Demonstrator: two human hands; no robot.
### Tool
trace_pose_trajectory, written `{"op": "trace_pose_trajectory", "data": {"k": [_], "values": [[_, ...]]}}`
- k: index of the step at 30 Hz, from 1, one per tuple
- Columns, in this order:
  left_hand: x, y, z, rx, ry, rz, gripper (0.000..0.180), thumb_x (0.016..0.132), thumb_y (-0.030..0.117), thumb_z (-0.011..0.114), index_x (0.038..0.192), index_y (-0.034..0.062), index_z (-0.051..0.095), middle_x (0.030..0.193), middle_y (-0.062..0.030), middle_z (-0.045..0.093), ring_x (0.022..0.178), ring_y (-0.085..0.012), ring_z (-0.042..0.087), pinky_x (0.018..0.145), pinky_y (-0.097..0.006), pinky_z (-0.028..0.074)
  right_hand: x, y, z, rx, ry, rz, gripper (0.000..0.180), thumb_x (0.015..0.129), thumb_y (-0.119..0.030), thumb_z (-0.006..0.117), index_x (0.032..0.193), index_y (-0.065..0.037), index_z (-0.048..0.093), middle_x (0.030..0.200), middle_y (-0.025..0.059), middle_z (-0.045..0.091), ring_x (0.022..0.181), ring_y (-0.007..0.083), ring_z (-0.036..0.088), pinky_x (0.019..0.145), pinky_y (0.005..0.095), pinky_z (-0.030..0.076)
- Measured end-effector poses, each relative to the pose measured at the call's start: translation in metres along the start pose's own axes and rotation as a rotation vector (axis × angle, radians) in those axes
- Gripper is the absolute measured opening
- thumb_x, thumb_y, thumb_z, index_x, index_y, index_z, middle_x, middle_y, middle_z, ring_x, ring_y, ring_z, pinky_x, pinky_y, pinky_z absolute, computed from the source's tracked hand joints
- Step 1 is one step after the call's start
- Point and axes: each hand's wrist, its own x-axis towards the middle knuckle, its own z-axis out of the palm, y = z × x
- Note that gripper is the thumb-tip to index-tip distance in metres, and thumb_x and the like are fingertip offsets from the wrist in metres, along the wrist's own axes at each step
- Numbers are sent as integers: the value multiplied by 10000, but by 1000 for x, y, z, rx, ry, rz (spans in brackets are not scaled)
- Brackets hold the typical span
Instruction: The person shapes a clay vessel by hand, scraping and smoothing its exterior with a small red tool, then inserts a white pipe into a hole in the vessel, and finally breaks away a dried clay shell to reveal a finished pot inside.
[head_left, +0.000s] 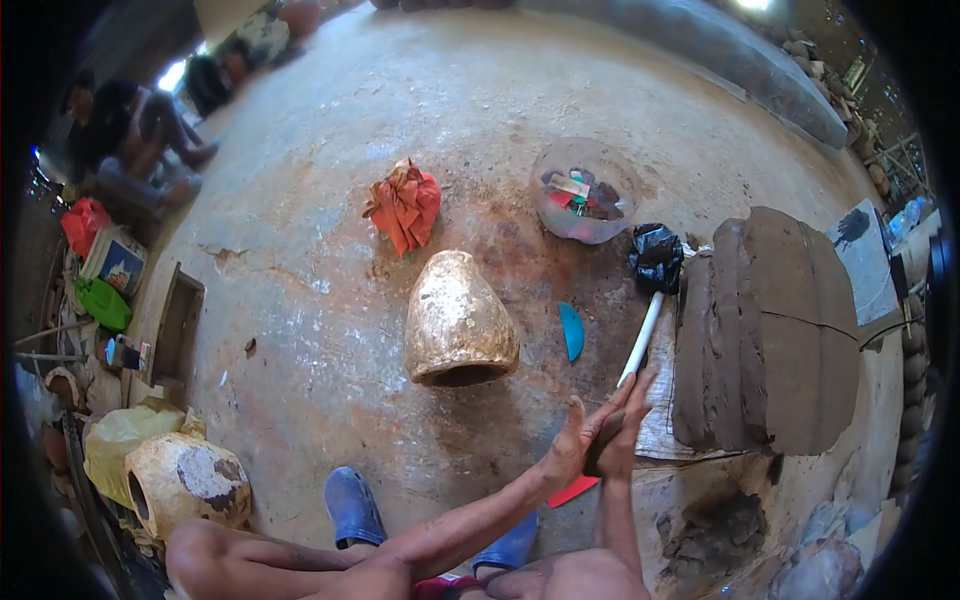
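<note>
Both palms are pressed toward each other at the lower right of the middle, fingers stretched out, with a dark lump of clay [598, 458] between them. My left hand [572, 440] comes in from the lower left, and my right hand [627, 425] rises from below. Most of the clay is hidden by the hands. Just beyond the fingertips lies a white pipe [645, 332]. A red flat piece [574, 491] shows under my left forearm. Left of the hands, a dome-shaped, hollow mould [462, 318] stands on the floor, and a teal half-moon scraper [571, 331] lies between.
A large block of clay [785, 340] sits at the right on a white sack [658, 440]. Farther off are a clear bowl of small items [560, 215], a red cloth bundle [405, 208] and a black plastic bag [656, 257]. Another mould [190, 485] lies lower left; a person [140, 140] sits far left.
</note>
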Motion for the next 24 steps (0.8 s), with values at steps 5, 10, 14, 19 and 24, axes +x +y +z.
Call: {"op": "trace_pose_trajectory", "data": {"k": [5,10,14,19,24], "values": [[-14,13,-3,-5,431,79,902,1088,720,197,1732,103,62,1774,-133,210,1637,-258,189,1334,-407,85,15,-65,-41,86,-323,-336,1094,1015,-831,246,1709,-4,73,1770,255,133,1651,380,101,1314,513,97],[-55,0,-23,-87,492,153,649,1145,448,379,1690,120,248,1491,-126,538,1400,-270,509,1225,-473,375,52,-34,-24,89,-203,-138,1058,1043,-784,290,1703,16,81,1772,250,127,1648,378,111,1317,497,105],[-99,20,-46,-27,757,87,635,1067,126,618,1638,91,343,1212,-64,610,1085,-177,646,931,-373,584,96,-61,22,48,-237,-337,919,1098,-675,308,1675,37,233,1748,253,227,1628,401,202,1318,497,121],[-106,59,-78,391,919,111,479,1022,102,702,1462,21,531,1174,-56,635,890,-128,672,751,-288,591,177,-79,114,133,-575,-443,673,1145,-419,368,1649,24,305,1676,272,377,1573,400,336,1291,439,242],[-70,63,-130,649,1143,69,321,1044,177,690,1301,-10,645,1083,-86,729,925,-150,692,776,-302,579,174,-4,185,-35,-709,-634,594,1152,-433,356,1604,-60,447,1568,283,512,1489,402,468,1238,409,339]]}}
